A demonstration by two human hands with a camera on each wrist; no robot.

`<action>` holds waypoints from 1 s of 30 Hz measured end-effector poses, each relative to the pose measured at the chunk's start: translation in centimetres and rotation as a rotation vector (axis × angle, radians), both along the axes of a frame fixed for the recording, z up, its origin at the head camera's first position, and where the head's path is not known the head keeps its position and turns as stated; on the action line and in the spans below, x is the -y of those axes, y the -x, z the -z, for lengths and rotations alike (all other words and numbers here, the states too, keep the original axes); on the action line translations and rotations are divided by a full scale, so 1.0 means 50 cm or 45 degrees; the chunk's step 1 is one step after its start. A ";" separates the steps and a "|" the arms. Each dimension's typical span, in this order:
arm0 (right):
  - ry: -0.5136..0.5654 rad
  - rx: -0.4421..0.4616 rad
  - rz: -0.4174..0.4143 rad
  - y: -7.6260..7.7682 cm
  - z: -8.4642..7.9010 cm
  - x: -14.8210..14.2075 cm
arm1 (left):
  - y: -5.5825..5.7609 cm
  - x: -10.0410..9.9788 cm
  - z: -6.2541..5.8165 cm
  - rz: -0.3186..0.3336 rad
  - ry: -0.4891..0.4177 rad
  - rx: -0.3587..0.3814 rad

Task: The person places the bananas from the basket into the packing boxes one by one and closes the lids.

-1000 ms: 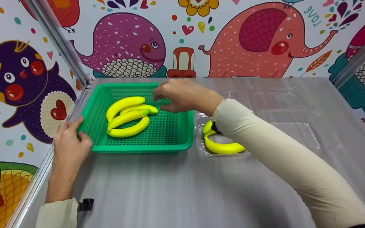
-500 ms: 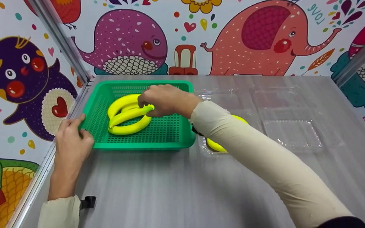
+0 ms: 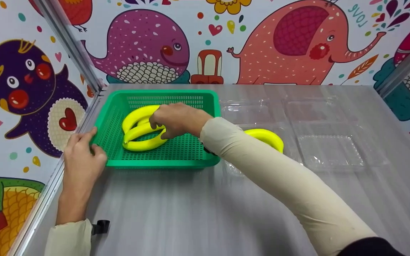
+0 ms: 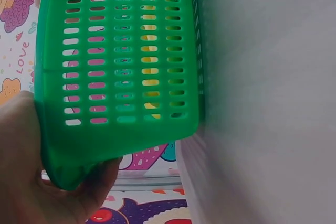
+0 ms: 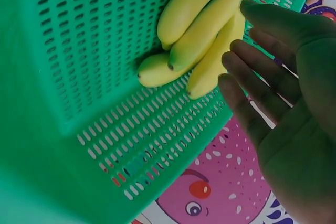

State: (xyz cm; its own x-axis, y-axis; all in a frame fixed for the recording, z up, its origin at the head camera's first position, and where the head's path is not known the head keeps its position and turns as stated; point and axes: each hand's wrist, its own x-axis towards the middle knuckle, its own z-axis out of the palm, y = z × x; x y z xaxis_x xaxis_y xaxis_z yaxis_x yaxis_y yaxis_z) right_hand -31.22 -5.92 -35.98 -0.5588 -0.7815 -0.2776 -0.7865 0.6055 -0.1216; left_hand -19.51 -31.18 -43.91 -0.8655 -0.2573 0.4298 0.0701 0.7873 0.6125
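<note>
A green plastic basket (image 3: 162,164) stands at the left of the table with several yellow bananas (image 3: 144,145) lying together inside. My left hand (image 3: 84,154) grips its left rim; in the left wrist view, thumb and fingers wrap the basket's corner (image 4: 115,140). Reaching in from the right, my right hand (image 3: 178,119) hovers at the bananas' right ends and hides part of them. In the right wrist view its fingers are spread and loosely bent beside a greenish-tipped banana (image 5: 210,22), holding nothing.
Right of the basket sits a clear plastic clamshell with a banana (image 3: 267,137) in it, partly covered by my right sleeve (image 3: 262,167). Another clear clamshell (image 3: 333,153), lid raised open, lies farther right. A printed wall and metal posts border the table.
My right hand has moved left and down over the bananas from the basket's right side. The left hand stays on the rim. The head view has shifted slightly.
</note>
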 end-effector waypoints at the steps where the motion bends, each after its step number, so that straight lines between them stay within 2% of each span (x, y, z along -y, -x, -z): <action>1: -0.016 0.003 -0.002 0.001 0.003 0.005 | -0.001 0.000 0.000 -0.002 0.000 0.005; 7: -0.104 0.004 -0.038 0.004 0.014 0.032 | -0.004 0.002 0.000 -0.004 -0.007 0.035; 12: -0.149 -0.018 -0.093 0.006 0.022 0.046 | -0.006 0.002 0.000 0.008 -0.008 0.012; 20: -0.165 -0.110 -0.199 -0.001 0.047 0.055 | 0.000 -0.004 0.002 0.032 -0.016 0.011; 30: -0.182 -0.146 -0.229 0.003 0.071 0.074 | -0.003 0.005 0.002 0.036 -0.031 0.021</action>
State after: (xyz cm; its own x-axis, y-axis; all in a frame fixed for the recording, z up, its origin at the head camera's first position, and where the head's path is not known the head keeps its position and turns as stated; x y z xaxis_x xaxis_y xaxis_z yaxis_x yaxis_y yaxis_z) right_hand -31.36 -9.64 -39.53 -0.4481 -0.8286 -0.3357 -0.8870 0.4590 0.0513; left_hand -19.34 -31.42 -44.01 -0.8794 -0.2428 0.4095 0.0820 0.7701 0.6326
